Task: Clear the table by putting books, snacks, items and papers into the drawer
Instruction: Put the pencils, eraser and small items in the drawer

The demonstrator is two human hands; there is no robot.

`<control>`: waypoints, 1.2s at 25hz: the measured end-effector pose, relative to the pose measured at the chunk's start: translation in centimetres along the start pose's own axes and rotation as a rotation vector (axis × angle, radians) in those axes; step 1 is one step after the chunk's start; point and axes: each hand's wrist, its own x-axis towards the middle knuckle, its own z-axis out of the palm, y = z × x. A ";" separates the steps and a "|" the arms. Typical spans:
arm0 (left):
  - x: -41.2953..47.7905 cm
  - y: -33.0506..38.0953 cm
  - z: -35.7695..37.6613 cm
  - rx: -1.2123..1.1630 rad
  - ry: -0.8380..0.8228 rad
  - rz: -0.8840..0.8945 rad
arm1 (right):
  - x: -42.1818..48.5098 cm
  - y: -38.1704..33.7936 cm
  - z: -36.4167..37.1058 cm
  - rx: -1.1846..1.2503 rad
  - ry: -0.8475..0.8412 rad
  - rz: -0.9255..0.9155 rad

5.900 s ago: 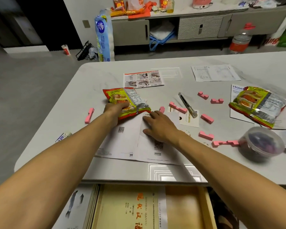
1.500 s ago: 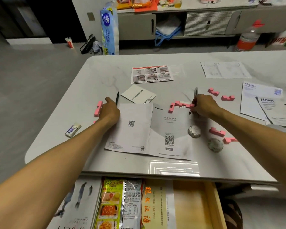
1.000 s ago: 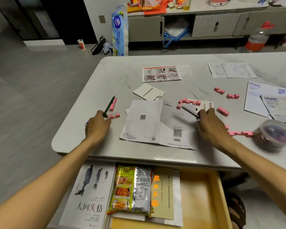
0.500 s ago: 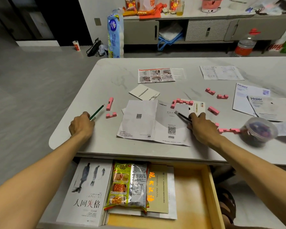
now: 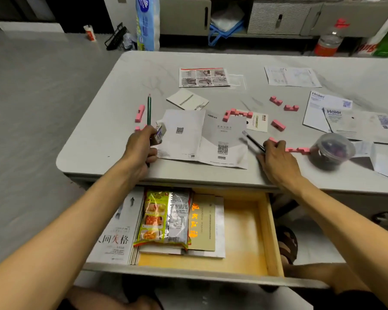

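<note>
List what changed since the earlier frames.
A snack packet moved from the table into the drawer; the other is out of sight. The left-hand grip picked up a pencil and eraser; the right-hand grip took a pen. Papers, pink blocks and tub stay on the table.

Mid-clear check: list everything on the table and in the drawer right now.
table: one, pale grey, centre
drawer: one, wooden, open below table
books: two showing, white and tan, drawer
snack packet: one, green-silver, on books
papers: roughly nine, white, across table
blocks: several, pink, across table
tub: one, clear, table's right
pencil: one, green, left hand
eraser: one, white, left hand
pen: one, black, right hand
left hand: grips pencil, eraser
right hand: holds pen
</note>
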 end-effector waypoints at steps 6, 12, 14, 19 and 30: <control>-6.4 -4.3 1.7 -0.270 -0.469 -0.290 | 0.6 1.3 -1.3 -0.133 -0.212 -0.171; -8.6 -7.7 0.5 -0.343 -0.677 -0.429 | -2.9 1.2 -3.6 0.087 -0.226 -0.199; -9.3 -9.1 0.6 -0.244 -0.689 -0.448 | -7.0 1.3 -4.2 0.251 -0.285 -0.289; -9.9 -12.1 1.4 0.421 -0.655 -0.436 | -14.6 1.8 0.7 0.207 -0.685 -0.367; -6.9 -15.9 5.3 0.586 -0.502 -0.432 | -8.7 0.7 11.4 -0.500 -0.445 -0.392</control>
